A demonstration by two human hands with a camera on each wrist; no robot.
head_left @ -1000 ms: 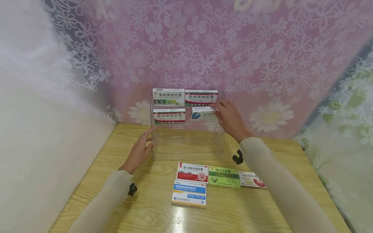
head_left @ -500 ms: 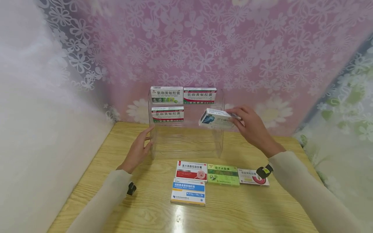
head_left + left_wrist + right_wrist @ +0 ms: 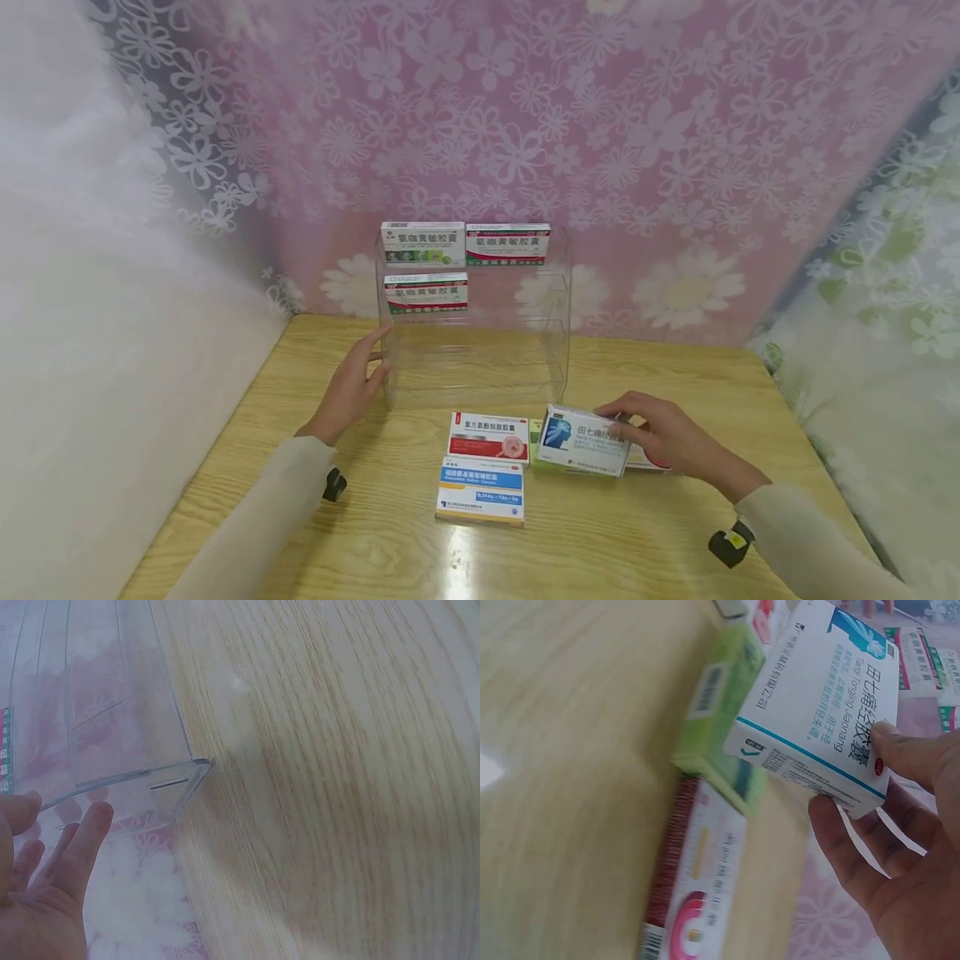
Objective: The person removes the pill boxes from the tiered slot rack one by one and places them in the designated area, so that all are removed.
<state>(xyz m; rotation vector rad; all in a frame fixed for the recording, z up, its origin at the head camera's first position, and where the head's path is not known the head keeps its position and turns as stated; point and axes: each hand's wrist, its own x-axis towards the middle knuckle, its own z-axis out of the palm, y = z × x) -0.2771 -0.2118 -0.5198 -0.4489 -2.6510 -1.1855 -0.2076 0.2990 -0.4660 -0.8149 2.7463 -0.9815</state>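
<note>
My right hand (image 3: 667, 433) pinches a white medicine box (image 3: 583, 442) with a blue picture, thumb on its printed face and fingers beneath, as the right wrist view shows. In the head view this box overlaps a green medicine box (image 3: 716, 705) and part of a white and maroon medicine box (image 3: 697, 877). My left hand (image 3: 348, 387) rests its outstretched fingers (image 3: 90, 840) against the left side panel of a clear acrylic display rack (image 3: 480, 392). On the rack's top tier stand two medicine boxes, one white and green (image 3: 423, 244), one red and white (image 3: 507, 244). Another red and white box (image 3: 426, 293) stands one tier down.
Before the rack, a red and white medicine box (image 3: 489, 436) lies on the wooden table (image 3: 360, 533), with a blue, white and yellow medicine box (image 3: 480, 490) adjoining its near edge. A pink flowered cloth (image 3: 480, 125) hangs behind; a white cloth (image 3: 112, 333) borders the left.
My right hand has drawn the white medicine box out of the rack's second tier, then brought it down and forward over the boxes on the table. The left hand has stayed at the rack's side.
</note>
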